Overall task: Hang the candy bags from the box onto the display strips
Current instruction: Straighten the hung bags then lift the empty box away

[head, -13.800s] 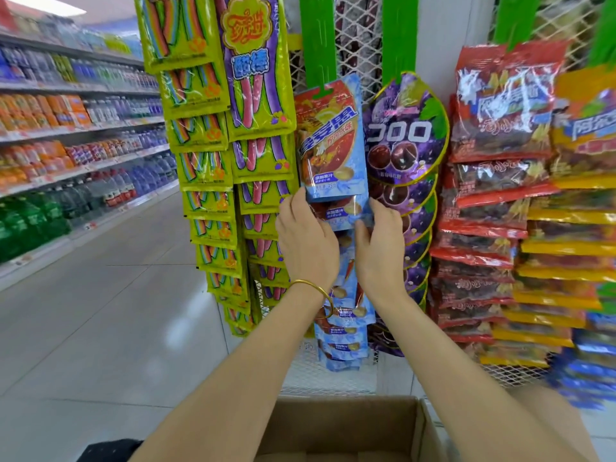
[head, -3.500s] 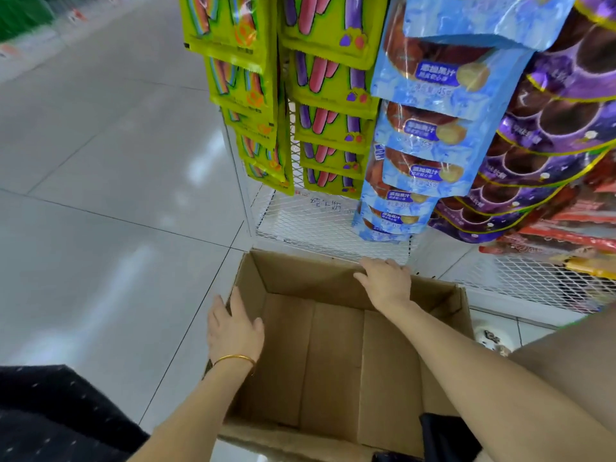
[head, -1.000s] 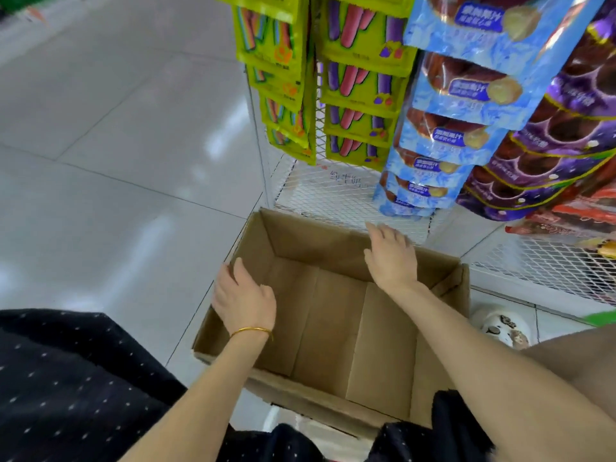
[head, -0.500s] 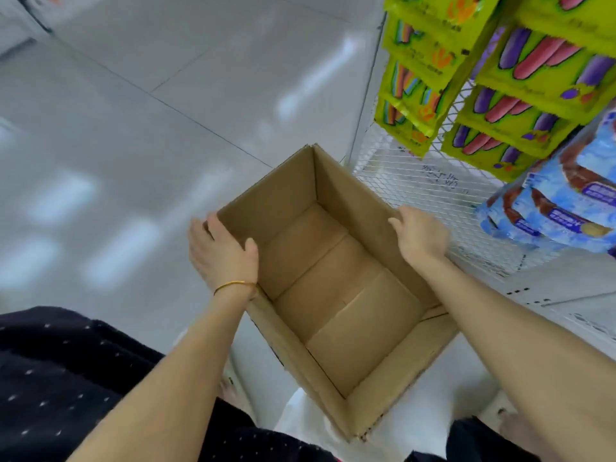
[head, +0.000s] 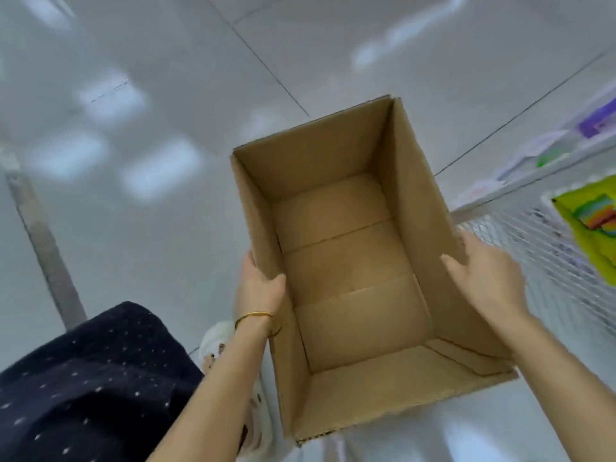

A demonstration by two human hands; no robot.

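An open brown cardboard box (head: 346,261) is held up over the floor, and nothing lies inside it. My left hand (head: 258,288) grips its left wall, thumb over the rim and fingers outside. My right hand (head: 486,278) grips the right wall the same way, thumb inside the box. One yellow-green candy bag (head: 596,228) shows at the right edge against the white wire mesh rack (head: 520,248); the other hanging bags are out of view.
Glossy pale floor tiles (head: 150,145) fill the left and top. A dark dotted garment (head: 83,388) covers the lower left, with a light shoe (head: 216,345) beside it. A shelf edge with blurred labels (head: 533,151) runs along the upper right.
The box has been lifted off the floor and swung left, away from the rack. The view has turned so most hanging bags have left the frame. Both hands kept their hold.
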